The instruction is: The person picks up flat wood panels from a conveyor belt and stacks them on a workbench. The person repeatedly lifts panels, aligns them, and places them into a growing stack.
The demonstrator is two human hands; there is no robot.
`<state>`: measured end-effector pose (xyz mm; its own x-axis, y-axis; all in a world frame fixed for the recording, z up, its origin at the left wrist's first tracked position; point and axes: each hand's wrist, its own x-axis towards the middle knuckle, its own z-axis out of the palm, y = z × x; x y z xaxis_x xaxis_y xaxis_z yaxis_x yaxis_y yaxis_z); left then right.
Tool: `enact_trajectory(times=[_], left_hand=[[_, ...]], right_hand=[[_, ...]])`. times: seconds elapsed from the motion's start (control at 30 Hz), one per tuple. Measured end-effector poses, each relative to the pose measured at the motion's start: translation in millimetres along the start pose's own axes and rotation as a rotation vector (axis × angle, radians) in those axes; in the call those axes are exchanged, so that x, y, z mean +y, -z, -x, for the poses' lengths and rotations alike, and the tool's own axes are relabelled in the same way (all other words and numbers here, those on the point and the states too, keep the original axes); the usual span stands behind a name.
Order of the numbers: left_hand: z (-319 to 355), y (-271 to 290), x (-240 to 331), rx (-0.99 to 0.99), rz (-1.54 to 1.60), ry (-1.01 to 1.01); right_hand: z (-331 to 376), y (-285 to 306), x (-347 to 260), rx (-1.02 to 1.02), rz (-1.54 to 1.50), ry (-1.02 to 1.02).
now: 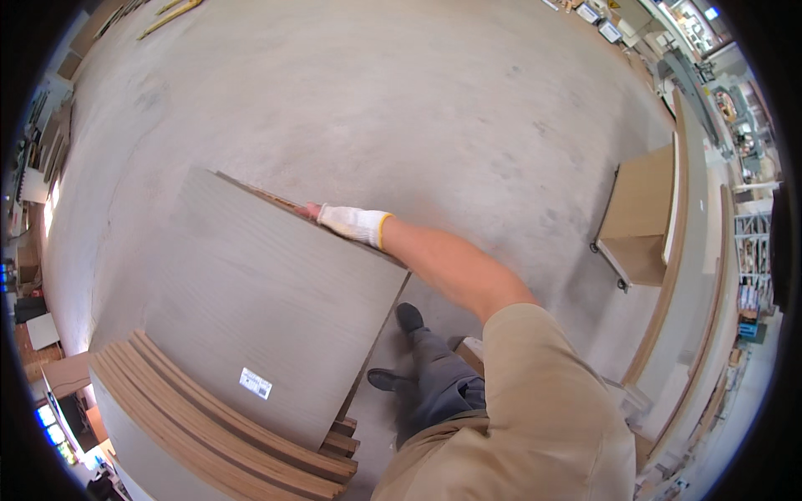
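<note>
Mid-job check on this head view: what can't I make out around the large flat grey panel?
All in the head view:
Large flat grey panel: its upper face hides its underside.
White-gloved right hand: the panel's edge hides part of it, so its grip is unclear.
Left hand: out of sight; what it holds cannot be told.
White rectangular label: print too small.
Stack of brown-edged boards: cut off by the lower edge.

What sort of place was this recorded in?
Likely a woodworking or furniture workshop: a large grey panel, stacked brown-edged boards and a wheeled wood-coloured unit point that way.
</note>
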<state>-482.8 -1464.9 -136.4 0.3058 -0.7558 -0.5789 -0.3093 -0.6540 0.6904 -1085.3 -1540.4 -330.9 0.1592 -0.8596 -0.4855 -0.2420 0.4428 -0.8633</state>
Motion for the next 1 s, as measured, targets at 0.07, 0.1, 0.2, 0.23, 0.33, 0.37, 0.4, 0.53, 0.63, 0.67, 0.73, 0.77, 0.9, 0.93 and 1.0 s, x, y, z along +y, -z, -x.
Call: enact_trajectory(times=[0.07,0.1,0.2,0.23,0.33,0.37,0.4,0.53,0.63,0.67,0.73,0.77,0.9,0.93,1.0], left_hand=[[-10.3,-31.7,15.6,-0.044,-0.033,-0.020],[-14.4,-43.7,22.4,-0.065,-0.052,-0.028],[-22.3,-64.5,36.1,-0.108,-0.103,-0.042],[-23.8,-68.4,39.0,-0.114,-0.115,-0.044],[-22.7,-80.9,46.9,-0.129,-0.142,-0.049],[-23.3,-88.9,50.5,-0.138,-0.142,-0.054],[-24.4,-99.7,53.5,-0.149,-0.148,-0.055],[-40.3,-158.7,71.0,-0.233,-0.153,-0.077],[-47.9,-179.2,78.7,-0.264,-0.126,-0.113],[-47.9,-176.3,79.2,-0.266,-0.120,-0.122],[-47.0,-164.6,76.8,-0.250,-0.117,-0.138],[-44.5,-154.8,74.6,-0.238,-0.114,-0.147],[-17.7,-108.3,71.7,-0.178,-0.079,-0.198],[-3.8,-90.4,68.8,-0.154,-0.063,-0.207],[24.9,-40.5,60.4,-0.096,-0.031,-0.237]], right_hand=[[8.3,-2.2,-1.9,0.034,-0.034,-0.016],[11.0,2.4,-2.0,0.055,-0.053,-0.022],[11.8,27.8,6.9,0.128,-0.184,-0.139],[11.4,31.8,12.7,0.176,-0.319,-0.181],[11.4,12.5,30.1,0.061,-0.144,-0.039],[9.5,-16.1,29.3,0.101,-0.262,-0.004],[9.0,-30.8,33.1,0.050,-0.434,-0.087],[11.1,-44.3,35.2,0.109,-0.310,0.045],[21.6,4.5,19.1,-0.051,-0.190,-0.030],[27.8,3.4,3.5,-0.027,-0.048,-0.101],[39.7,19.3,-21.0,-0.077,-0.103,-0.048],[42.1,13.4,-38.8,0.021,-0.273,-0.122],[43.6,-3.5,-92.3,0.064,0.156,-0.044],[50.2,-1.7,-88.4,0.115,0.202,-0.065],[66.1,28.3,-66.4,0.301,0.306,-0.006]])
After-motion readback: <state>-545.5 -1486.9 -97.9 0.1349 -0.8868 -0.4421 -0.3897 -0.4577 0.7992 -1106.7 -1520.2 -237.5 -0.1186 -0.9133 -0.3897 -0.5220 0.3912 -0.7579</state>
